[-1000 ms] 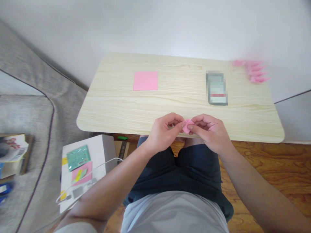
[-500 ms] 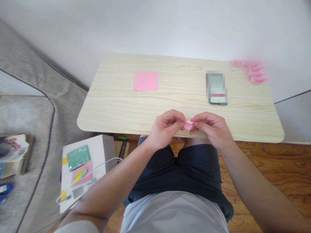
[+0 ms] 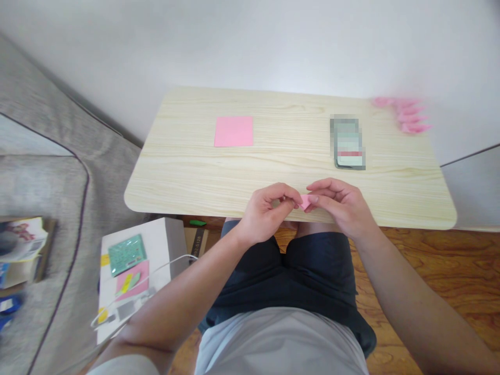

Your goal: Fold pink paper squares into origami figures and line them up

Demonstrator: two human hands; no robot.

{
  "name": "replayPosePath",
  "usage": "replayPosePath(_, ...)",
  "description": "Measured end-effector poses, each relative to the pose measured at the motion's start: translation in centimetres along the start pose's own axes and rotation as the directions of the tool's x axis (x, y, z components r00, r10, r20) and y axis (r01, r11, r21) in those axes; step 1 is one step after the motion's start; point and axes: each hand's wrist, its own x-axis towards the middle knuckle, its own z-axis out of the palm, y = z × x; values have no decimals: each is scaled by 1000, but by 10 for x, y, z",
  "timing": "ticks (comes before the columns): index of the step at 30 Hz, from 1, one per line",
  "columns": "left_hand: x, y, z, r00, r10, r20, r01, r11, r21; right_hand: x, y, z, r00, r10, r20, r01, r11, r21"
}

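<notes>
A small piece of folded pink paper [image 3: 305, 201] is held between my hands above the table's front edge. My left hand [image 3: 269, 212] has its thumb and fingers closed at the paper's left side. From the right, my right hand [image 3: 344, 205] pinches the same paper between thumb and fingers; its index finger is partly raised. Farther back on the table lies a flat square of pink paper [image 3: 234, 131]. Several folded pink paper pieces [image 3: 412, 115] sit in a blurred cluster at the far right corner.
A phone [image 3: 349, 143] with a blurred-out screen lies on the pale wooden table [image 3: 187, 177], right of centre. At lower left, a white box [image 3: 156, 234] bears a green packet [image 3: 127, 254], pink paper and a white cable. A grey sofa [image 3: 105, 172] stands at the left.
My left hand's fingers have shifted slightly on the folded paper, and my right index finger has lifted a little. The paper shows a smaller, differently angled face. The other things have stayed put.
</notes>
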Motion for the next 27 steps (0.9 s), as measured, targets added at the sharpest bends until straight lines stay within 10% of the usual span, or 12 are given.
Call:
replayPosePath(11, 0, -4, -5, 906, 401, 139, -419, 794, 440, 0, 6, 4, 996, -83, -35, 81, 995, -55)
replayPosePath(19, -1, -10, 0, 967, 216, -131, -148, 905, 399, -7, 16, 16, 954, -260, -146, 234, 957, -173)
replayPosePath(27, 4, -7, -5, 984, 169, -52, -131, 896, 425, -6, 15, 16, 950, -264, -168, 232, 955, -187)
